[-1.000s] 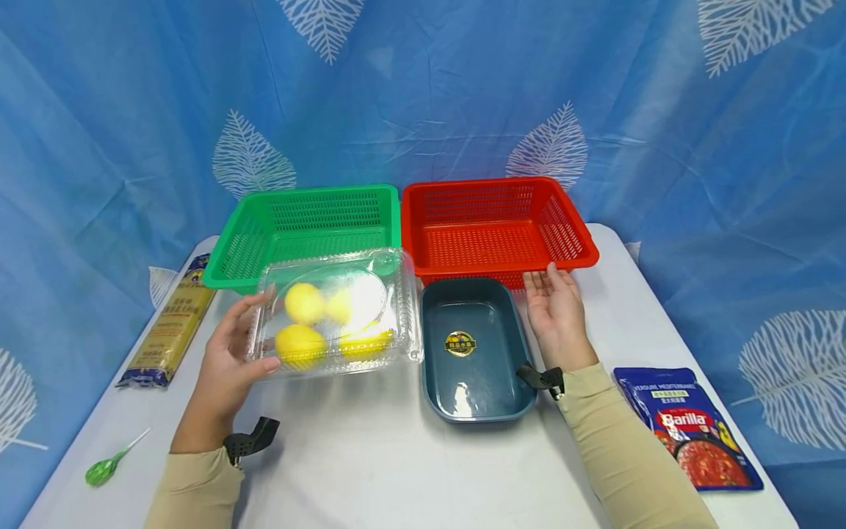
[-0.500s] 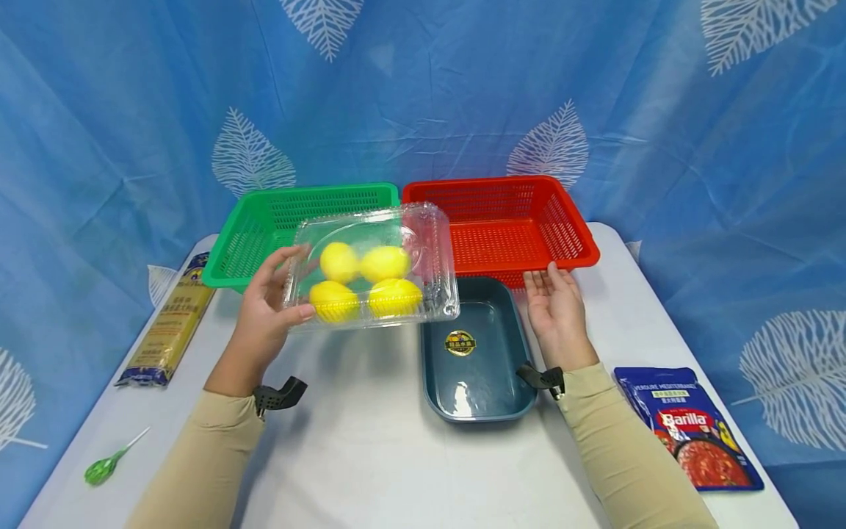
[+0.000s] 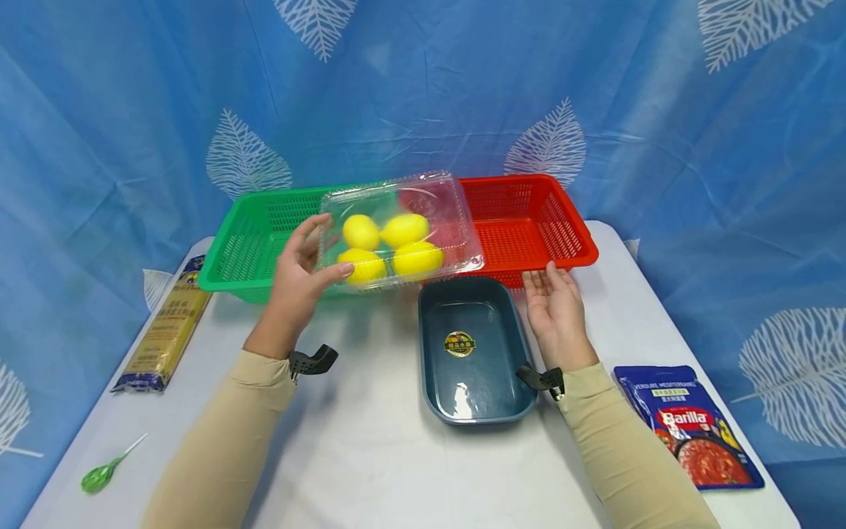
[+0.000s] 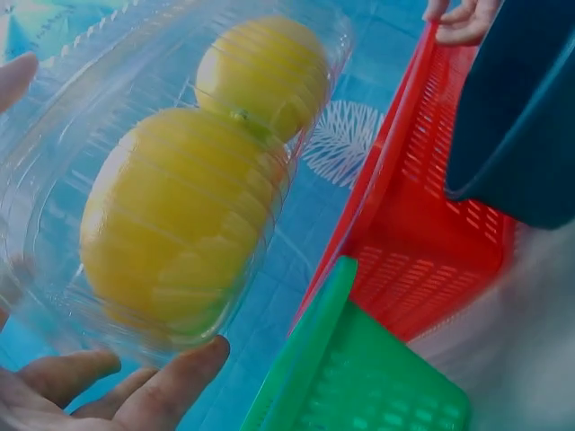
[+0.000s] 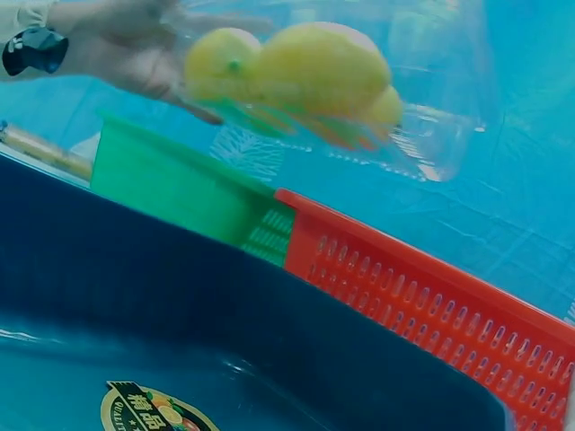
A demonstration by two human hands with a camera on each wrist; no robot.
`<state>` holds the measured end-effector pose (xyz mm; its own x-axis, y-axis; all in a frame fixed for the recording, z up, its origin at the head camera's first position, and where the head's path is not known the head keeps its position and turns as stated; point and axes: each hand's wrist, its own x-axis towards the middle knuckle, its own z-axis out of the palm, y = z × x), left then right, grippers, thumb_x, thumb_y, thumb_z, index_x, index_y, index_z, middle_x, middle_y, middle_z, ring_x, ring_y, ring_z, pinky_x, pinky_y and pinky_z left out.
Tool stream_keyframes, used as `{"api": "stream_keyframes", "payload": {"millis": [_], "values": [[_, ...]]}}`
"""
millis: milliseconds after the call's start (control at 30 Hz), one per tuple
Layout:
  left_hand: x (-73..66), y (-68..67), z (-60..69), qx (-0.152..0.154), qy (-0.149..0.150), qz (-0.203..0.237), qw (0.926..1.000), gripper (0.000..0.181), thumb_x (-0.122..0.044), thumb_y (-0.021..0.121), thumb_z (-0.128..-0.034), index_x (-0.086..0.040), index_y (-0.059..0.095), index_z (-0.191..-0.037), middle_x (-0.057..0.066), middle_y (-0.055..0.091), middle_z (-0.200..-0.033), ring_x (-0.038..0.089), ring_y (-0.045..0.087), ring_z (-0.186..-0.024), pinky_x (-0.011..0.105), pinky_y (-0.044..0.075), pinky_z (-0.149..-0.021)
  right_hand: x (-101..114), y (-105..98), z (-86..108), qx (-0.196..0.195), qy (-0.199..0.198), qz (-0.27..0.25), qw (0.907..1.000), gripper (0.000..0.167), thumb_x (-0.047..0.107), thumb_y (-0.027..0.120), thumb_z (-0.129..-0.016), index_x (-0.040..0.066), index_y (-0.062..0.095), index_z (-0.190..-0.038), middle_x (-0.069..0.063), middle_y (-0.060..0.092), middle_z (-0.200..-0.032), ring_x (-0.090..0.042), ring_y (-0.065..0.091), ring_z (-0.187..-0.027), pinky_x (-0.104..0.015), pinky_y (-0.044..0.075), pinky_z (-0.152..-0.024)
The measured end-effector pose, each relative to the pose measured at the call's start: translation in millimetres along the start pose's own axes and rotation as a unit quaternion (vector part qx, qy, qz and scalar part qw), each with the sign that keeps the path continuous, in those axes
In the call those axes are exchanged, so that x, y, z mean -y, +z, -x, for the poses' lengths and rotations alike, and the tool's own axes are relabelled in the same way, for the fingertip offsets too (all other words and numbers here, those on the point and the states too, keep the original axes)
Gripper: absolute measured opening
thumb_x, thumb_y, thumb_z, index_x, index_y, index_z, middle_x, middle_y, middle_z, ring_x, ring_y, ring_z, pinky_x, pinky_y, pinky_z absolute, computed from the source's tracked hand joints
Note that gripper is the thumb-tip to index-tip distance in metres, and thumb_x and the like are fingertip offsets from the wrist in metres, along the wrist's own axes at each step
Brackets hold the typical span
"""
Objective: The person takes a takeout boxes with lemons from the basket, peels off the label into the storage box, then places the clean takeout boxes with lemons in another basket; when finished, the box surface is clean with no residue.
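Observation:
My left hand [image 3: 300, 272] grips the left side of a clear plastic clamshell box [image 3: 456, 213], fingers and thumb around its edge. The box is tilted in the air over the baskets, with several yellow lemons [image 3: 406, 230] inside. Two lemons loom large in the left wrist view, near fingertips [image 4: 193, 373]. My right hand [image 3: 558, 316] is at the front rim of the red basket [image 3: 578, 250], palm up, its thumb at the rim and fingers below it. The left wrist view shows this right hand [image 4: 465, 22] pinching the rim. It is out of sight in the right wrist view.
The green basket [image 3: 231, 253] adjoins the red one. A dark blue tub [image 3: 476, 386] stands before the red basket. A spaghetti pack [image 3: 165, 330] and green lollipop [image 3: 99, 476] lie left. A blue Barilla sauce pouch [image 3: 687, 426] lies right. A blue curtain [image 3: 423, 88] hangs behind.
The left hand has carried the box of lemons up, away from me and rightward, from over the table and green basket to across both baskets. The right hand has stayed at the red basket.

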<state>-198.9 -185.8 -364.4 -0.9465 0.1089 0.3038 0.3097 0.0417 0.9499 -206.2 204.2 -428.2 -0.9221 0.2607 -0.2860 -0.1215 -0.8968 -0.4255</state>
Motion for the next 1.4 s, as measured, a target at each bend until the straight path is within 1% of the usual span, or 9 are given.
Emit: {"api": "stream_keyframes", "payload": {"millis": [133,267,400,467,700,833,933,1167,1400], "values": [[-0.3,9.6,-10.9,-0.014,-0.004,-0.015,0.9998,0.079,-0.018,0.086,-0.0908,-0.024,0.046,-0.158,0.004,0.037,-0.165,0.025,0.041,-0.148,0.051,0.036,-0.117,1.1,2.4,0.4,-0.001,0.002,-0.002,1.0000,0.034,0.008,0.059,-0.106,0.009,0.041,-0.135,-0.010,0.043,-0.130,-0.020,0.048,-0.108,-0.030,0.054,-0.098],[-0.1,21.8,-24.2,-0.024,0.004,-0.024,0.9994,0.082,-0.024,0.090,-0.0871,-0.024,0.048,-0.158,0.002,0.038,-0.164,0.025,0.038,-0.149,0.048,0.029,-0.121,1.4,2.7,1.1,0.009,0.002,0.003,1.0000,0.040,0.009,0.060,-0.106,0.009,0.040,-0.140,-0.010,0.042,-0.137,-0.019,0.046,-0.116,-0.030,0.049,-0.105],[0.7,34.1,-35.5,-0.022,0.006,-0.032,0.9992,0.081,-0.027,0.091,-0.0861,-0.025,0.051,-0.156,-0.003,0.038,-0.164,0.024,0.034,-0.150,0.044,0.030,-0.121,0.8,2.5,2.0,0.007,0.004,0.005,1.0000,0.039,0.009,0.061,-0.106,0.009,0.040,-0.139,-0.010,0.042,-0.137,-0.019,0.047,-0.114,-0.030,0.049,-0.104],[1.1,40.6,-40.6,-0.021,0.002,-0.038,0.9991,0.080,-0.029,0.090,-0.0864,-0.026,0.051,-0.156,-0.003,0.037,-0.164,0.023,0.032,-0.151,0.043,0.030,-0.121,0.7,2.1,2.4,0.003,0.005,0.005,1.0000,0.038,0.009,0.061,-0.106,0.009,0.040,-0.138,-0.010,0.041,-0.137,-0.019,0.049,-0.109,-0.029,0.053,-0.100],[3.4,60.8,-51.6,-0.032,-0.016,-0.055,0.9978,0.078,-0.034,0.092,-0.0851,-0.031,0.053,-0.153,0.000,0.033,-0.167,0.026,0.032,-0.151,0.053,0.035,-0.118,-0.3,1.9,2.7,0.007,0.008,0.003,0.9999,0.034,0.009,0.061,-0.105,0.009,0.042,-0.133,-0.010,0.042,-0.136,-0.019,0.049,-0.107,-0.029,0.054,-0.097],[10.5,71.8,-58.0,-0.031,-0.018,-0.055,0.9979,0.078,-0.034,0.092,-0.0850,-0.031,0.054,-0.153,0.001,0.034,-0.167,0.027,0.034,-0.150,0.051,0.041,-0.114,0.6,1.6,3.0,0.011,0.011,-0.006,0.9999,0.037,0.008,0.063,-0.104,0.009,0.043,-0.136,-0.009,0.043,-0.137,-0.019,0.047,-0.115,-0.030,0.052,-0.101],[15.8,79.8,-61.1,-0.025,-0.024,-0.072,0.9968,0.079,-0.039,0.092,-0.0840,-0.033,0.054,-0.153,0.000,0.035,-0.166,0.029,0.037,-0.147,0.051,0.047,-0.109,1.0,1.5,3.1,0.013,0.010,-0.010,0.9998,0.039,0.008,0.063,-0.104,0.009,0.043,-0.138,-0.009,0.045,-0.135,-0.020,0.047,-0.117,-0.030,0.052,-0.101],[20.5,94.8,-68.1,-0.022,-0.032,-0.106,0.9936,0.079,-0.045,0.091,-0.0831,-0.035,0.053,-0.152,-0.005,0.038,-0.164,0.034,0.039,-0.146,0.053,0.050,-0.104,0.8,1.5,3.6,0.015,0.008,-0.003,0.9999,0.045,0.009,0.063,-0.104,0.010,0.041,-0.143,-0.008,0.041,-0.142,-0.019,0.044,-0.123,-0.030,0.052,-0.102],[20.5,112.3,-80.0,-0.005,-0.020,-0.127,0.9916,0.082,-0.051,0.091,-0.0807,-0.033,0.054,-0.152,-0.005,0.046,-0.157,0.027,0.048,-0.134,0.043,0.056,-0.096,1.0,1.9,2.9,0.004,0.005,-0.003,1.0000,0.044,0.008,0.064,-0.103,0.010,0.043,-0.142,-0.009,0.039,-0.147,-0.019,0.046,-0.122,-0.031,0.051,-0.103]]}}
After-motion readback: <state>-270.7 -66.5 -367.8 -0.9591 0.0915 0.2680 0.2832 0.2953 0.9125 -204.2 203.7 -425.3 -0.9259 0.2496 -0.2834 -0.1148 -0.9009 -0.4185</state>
